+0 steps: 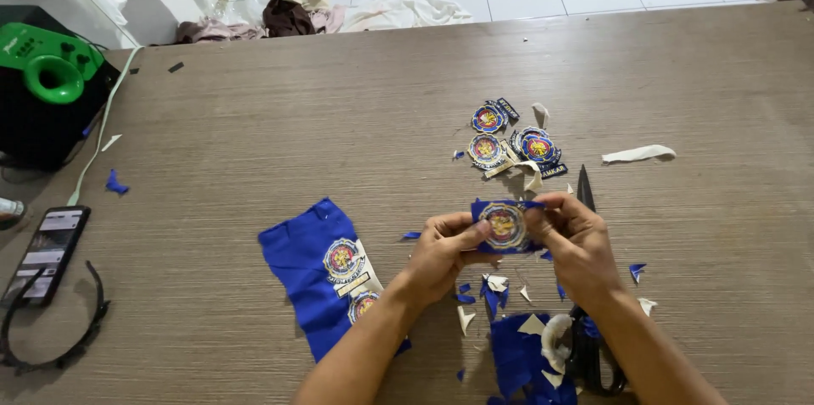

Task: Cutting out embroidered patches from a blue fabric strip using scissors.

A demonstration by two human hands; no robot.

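1. Above the wooden counter, near its front edge, the left hand and right hand hold a round embroidered patch on a scrap of blue cloth between them.
2. Fingers of both hands are pinched shut on the scrap's side edges, thumbs on top.
3. It looks light, thin and floppy, likely to sag unless held taut by the edges.
4. Black scissors lie under the right hand; trimmed patches sit just beyond, a larger blue cloth piece to the left.
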